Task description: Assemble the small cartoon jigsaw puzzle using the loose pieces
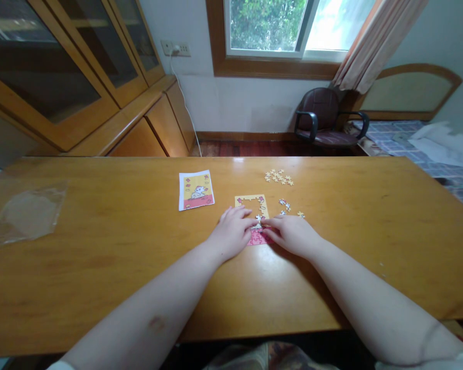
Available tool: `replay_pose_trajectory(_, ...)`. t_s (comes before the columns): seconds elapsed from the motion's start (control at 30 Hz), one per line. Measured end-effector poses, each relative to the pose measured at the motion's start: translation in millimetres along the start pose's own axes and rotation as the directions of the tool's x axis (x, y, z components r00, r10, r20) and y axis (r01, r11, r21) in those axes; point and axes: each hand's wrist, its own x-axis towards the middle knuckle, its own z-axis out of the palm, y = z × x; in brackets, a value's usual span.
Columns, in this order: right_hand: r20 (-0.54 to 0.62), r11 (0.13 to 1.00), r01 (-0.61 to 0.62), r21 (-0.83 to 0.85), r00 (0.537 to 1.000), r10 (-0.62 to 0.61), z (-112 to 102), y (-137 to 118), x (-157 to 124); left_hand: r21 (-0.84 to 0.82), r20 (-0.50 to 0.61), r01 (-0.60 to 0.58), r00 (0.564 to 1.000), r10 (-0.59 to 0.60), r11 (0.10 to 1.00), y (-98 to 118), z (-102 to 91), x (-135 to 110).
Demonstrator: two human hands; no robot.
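A partly assembled jigsaw puzzle (256, 237) lies on the table in front of me, with a yellow border, a pink lower part and a gap in its middle. My left hand (233, 231) rests over its left side, fingers stretched out, the index fingertip on the white pieces near the centre. From the right, my right hand (291, 232) reaches in, its index finger and thumb apart and touching the puzzle close to the left fingertip. No piece shows clearly between either hand's fingers. Both hands cover parts of the puzzle. Several loose puzzle pieces (285, 205) lie just beyond my right hand.
A pile of pale puzzle pieces (278, 177) sits farther back. To the left lies a picture card (196, 190) showing a white cartoon animal. A clear plastic bag (27, 213) is at the table's far left. Beyond the table (119, 298) stands an office chair (324, 118).
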Motion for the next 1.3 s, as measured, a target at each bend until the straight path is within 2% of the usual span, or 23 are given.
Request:
replay_pose_trajectory(0.3,0.005,1.000,-0.025,-0.006,1.000,0.025,0.0,-0.3,0.4,-0.004,-0.050,-0.015,0.999,0.015,1.000,-0.8,1.3,0.1)
replay_pose_trajectory(0.57,-0.016,1.000,-0.021,-0.010,1.000,0.021,1.3,0.9,-0.8,0.007,-0.023,0.004,1.000,-0.004,1.000,0.5,0.8,0.7)
replay_pose_trajectory(1.3,0.013,0.999,-0.036,-0.019,0.999,0.036,0.6,-0.5,0.8,0.014,-0.008,0.000,1.000,0.001,1.000,-1.0,2.0,-0.5)
